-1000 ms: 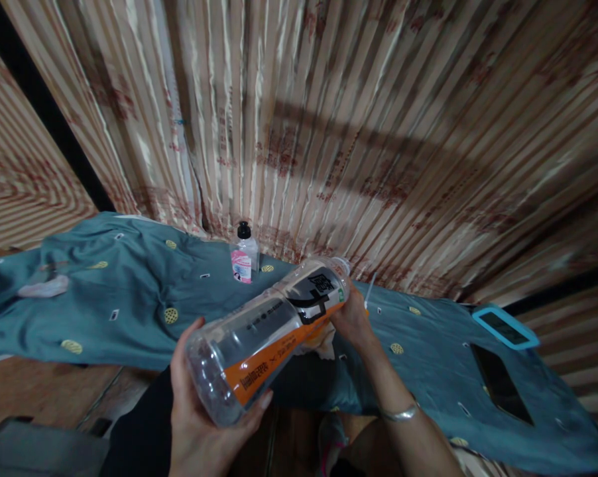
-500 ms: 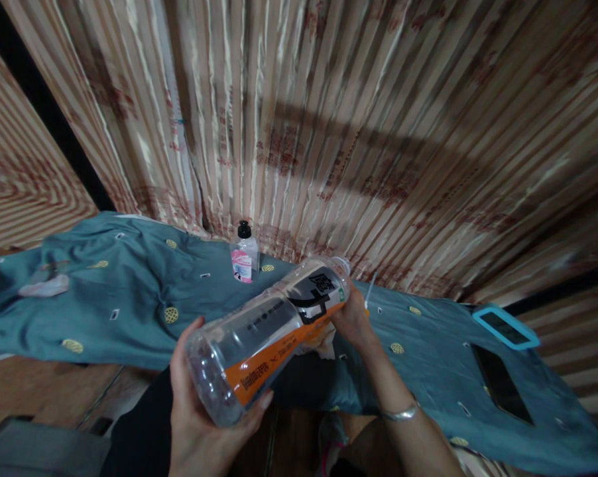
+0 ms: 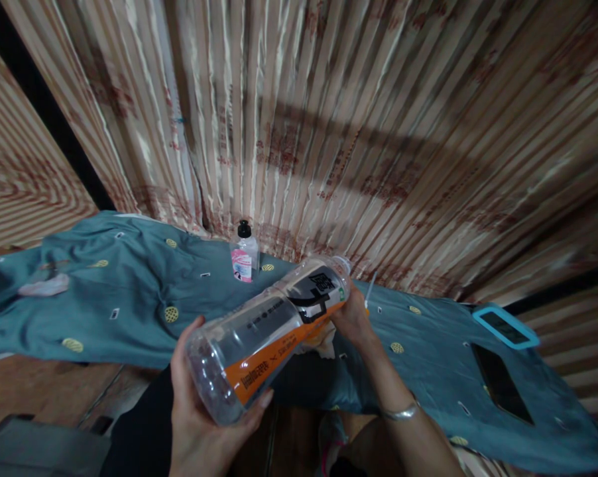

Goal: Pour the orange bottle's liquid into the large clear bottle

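A large clear plastic bottle (image 3: 274,331) with an orange and grey label is held at a slant above the green patterned cloth (image 3: 144,298). My left hand (image 3: 204,411) cups its base, with the thumb along the near side. Around the neck end at the upper right is my right hand (image 3: 351,315), its fingers partly hidden behind the bottle; a silver bracelet (image 3: 401,413) is on that wrist. Beneath the bottle, a crumpled beige item (image 3: 321,346) lies mostly covered. Behind it stands a small clear bottle (image 3: 244,255) with a black cap and pink label.
On the right of the cloth lie a dark phone (image 3: 502,384) and a blue-framed object (image 3: 525,340). A thin white stick (image 3: 372,288) is beyond my right hand. A pale item (image 3: 45,285) rests at the far left. Striped curtains (image 3: 299,132) hang behind.
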`<state>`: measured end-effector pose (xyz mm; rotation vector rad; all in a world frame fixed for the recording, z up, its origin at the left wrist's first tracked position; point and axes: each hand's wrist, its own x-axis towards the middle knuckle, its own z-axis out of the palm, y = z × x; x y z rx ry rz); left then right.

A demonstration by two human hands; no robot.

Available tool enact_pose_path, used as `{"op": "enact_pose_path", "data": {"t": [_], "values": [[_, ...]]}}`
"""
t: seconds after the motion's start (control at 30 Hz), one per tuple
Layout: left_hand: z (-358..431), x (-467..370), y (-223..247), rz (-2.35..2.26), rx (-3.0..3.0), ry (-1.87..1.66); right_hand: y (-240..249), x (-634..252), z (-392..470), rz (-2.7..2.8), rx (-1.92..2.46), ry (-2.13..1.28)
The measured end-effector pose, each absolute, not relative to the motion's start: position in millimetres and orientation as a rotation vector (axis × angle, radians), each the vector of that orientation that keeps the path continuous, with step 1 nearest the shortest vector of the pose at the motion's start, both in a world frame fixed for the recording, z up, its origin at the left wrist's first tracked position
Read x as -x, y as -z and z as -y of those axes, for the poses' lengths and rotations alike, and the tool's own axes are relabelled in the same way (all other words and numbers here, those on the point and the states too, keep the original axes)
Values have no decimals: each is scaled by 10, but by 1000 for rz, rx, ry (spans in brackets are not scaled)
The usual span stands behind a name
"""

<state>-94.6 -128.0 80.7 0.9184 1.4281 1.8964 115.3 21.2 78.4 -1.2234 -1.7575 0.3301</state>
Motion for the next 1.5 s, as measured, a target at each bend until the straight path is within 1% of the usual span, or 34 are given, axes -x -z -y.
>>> {"op": "enact_pose_path", "data": {"t": [0.27, 0.43, 0.57, 1.5], "values": [[1291, 928, -839, -1384, -883, -1876, -763, -1164, -221, 1758, 1228, -332], [1297, 956, -789, -1442, -940, -1830, -759, -1167, -225, 1776, 1211, -334], [1301, 960, -790, -1435, -876, -1803, -756, -1169, -230, 1777, 1244, -326], [1275, 960, -789, -1383, -791, -1815, -755, -1179, -234, 1799, 1245, -318]]}}
